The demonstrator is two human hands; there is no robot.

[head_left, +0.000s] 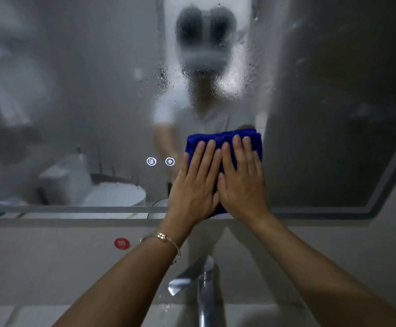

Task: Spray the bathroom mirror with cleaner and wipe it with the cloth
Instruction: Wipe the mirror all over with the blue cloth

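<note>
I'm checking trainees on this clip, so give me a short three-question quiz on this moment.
1. True or false: both hands lie flat on the cloth.
2. Which wrist wears the bracelet? A left, B right.
3. What lies directly below the hands?

Key:
1. True: the left hand and right hand press it against the mirror.
2. A.
3. The tap.

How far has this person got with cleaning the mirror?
Spraying looks done: droplets and haze cover the mirror. Wiping is under way: the left hand and right hand press the blue cloth flat against the glass near its lower edge. Left: the wet, foggy upper glass.
</note>
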